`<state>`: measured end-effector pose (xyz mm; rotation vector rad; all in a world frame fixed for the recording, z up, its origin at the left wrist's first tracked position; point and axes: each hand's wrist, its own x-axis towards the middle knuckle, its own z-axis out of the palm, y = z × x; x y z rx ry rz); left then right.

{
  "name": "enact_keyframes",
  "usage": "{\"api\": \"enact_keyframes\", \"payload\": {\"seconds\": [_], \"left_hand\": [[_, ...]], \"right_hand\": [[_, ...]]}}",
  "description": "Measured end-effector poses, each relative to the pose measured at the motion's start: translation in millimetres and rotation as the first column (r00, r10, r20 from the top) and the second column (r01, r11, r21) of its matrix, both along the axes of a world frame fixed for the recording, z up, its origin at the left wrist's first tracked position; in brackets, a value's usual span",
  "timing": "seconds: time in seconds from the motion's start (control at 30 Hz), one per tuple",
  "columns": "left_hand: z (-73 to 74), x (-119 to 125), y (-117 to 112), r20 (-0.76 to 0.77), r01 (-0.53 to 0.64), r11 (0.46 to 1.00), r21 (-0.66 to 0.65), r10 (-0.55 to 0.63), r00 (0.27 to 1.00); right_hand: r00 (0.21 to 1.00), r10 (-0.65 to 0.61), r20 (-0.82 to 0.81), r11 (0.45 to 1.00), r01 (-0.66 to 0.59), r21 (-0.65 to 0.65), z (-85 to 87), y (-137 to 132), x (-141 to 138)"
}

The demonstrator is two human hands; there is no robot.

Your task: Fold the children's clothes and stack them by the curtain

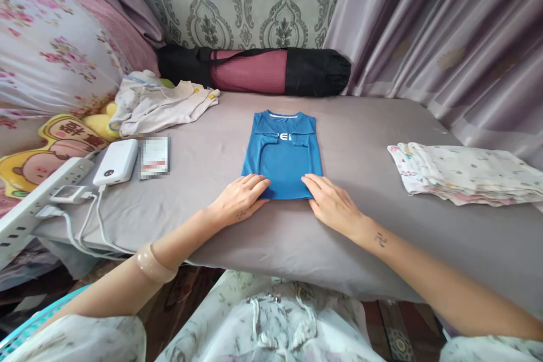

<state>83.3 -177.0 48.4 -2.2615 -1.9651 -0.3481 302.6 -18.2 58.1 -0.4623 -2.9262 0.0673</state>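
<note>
At the near end of the folded blue shirt (284, 165), we are laying the fingers of our left hand (241, 198) on its left corner and those of our right hand (333, 203) on its right corner; we cannot tell whether either is pinching the fabric. The shirt is lying flat mid-bed, its collar pointing to the far side, on the grey sheet (356, 254). To the left, we are seeing a white power bank (116, 161) lying near a power strip (46, 198), with pale clothes (169, 106) heaped beyond. Folded cloths (466, 172) are lying right, and a maroon-and-black roll (250, 70) is spanning the far side.
</note>
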Motion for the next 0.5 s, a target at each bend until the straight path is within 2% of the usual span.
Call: {"api": "enact_keyframes", "payload": {"seconds": [0.13, 0.2, 0.4, 0.5], "left_hand": [[-1.8, -19.0, -17.1, 0.004, -0.093, 0.995, -0.037, 0.093, 0.996], [-1.4, -27.2, -21.1, 0.044, -0.101, 0.993, -0.066, 0.104, 0.994], [4.4, -46.1, -12.5, 0.268, 0.023, 0.988, -0.155, 0.019, 0.963], [7.9, -54.4, -4.1, 0.445, -0.01, 0.984, -0.177, 0.089, 0.891]], "right_hand": [[1.0, -0.019, -0.012, 0.997, 0.018, -0.069, -3.8, 8.6, 9.9], [1.0, -0.018, -0.01, 0.993, 0.017, -0.115, -5.2, 14.0, 13.4], [1.0, -0.028, 0.013, 0.953, 0.031, -0.301, 6.7, 32.0, 11.1], [0.998, -0.069, -0.011, 0.899, 0.057, -0.434, 17.0, 40.3, 5.3]]}}
